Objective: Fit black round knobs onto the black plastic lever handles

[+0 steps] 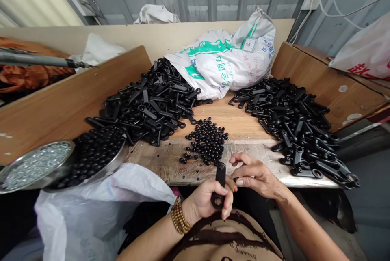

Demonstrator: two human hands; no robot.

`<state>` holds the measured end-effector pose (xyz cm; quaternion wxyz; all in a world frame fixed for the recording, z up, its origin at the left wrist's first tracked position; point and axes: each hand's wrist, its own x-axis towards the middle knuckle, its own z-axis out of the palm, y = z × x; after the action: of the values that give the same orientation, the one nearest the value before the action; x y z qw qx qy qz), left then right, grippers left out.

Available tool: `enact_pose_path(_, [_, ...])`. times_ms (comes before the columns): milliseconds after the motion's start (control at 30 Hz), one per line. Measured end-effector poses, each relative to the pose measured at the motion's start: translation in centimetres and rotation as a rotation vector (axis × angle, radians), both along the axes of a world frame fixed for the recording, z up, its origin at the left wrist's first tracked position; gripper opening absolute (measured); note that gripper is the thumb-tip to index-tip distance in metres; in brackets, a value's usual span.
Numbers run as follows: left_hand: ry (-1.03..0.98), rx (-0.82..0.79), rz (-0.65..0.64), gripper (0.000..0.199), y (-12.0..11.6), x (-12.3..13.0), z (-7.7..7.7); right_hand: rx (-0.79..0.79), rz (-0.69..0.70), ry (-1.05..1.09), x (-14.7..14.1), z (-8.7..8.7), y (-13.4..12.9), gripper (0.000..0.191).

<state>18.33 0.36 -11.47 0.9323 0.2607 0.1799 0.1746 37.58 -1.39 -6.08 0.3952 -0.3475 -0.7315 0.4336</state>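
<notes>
My left hand [210, 198], with a beaded bracelet at the wrist, is closed around a black plastic lever [220, 177]. The lever stands roughly upright, its ring end down by my fingers. A tan cover wraps one fingertip of that hand. Close on its right, my right hand [256, 175] pinches a small black piece [235, 180] between thumb and finger; its exact shape is mostly hidden. Just beyond both hands lies a loose heap of small black balls [210, 141] on the worktable [170, 163].
Black levers lie in a left pile [149, 106] and a right pile [292, 123]. A printed white sack [225, 62] sits at the back. At left are a bowl of black balls [94, 151] and a bowl of metal pins [36, 167]. Wooden boards [76, 90] flank the table.
</notes>
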Motion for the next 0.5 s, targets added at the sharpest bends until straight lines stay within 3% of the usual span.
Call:
enact_pose_path(133, [0.210, 0.185, 0.198, 0.014, 0.8, 0.9, 1.7, -0.082, -0.206, 0.260, -0.9, -2.5, -0.1, 0.012])
enact_pose_path(267, [0.299, 0.284, 0.345, 0.014, 0.7, 1.7, 2.1, -0.187, -0.379, 0.520, -2.5, -5.0, -0.3, 0.006])
enact_pose_path(400, [0.291, 0.270, 0.393, 0.020, 0.7, 2.0, 1.9, -0.046, -0.500, 0.395, -3.3, -5.2, -0.6, 0.007])
enact_pose_path(500, [0.285, 0.196, 0.400, 0.020, 1.0, 1.8, 1.7, 0.076, -0.494, 0.208, -3.4, -4.6, -0.9, 0.012])
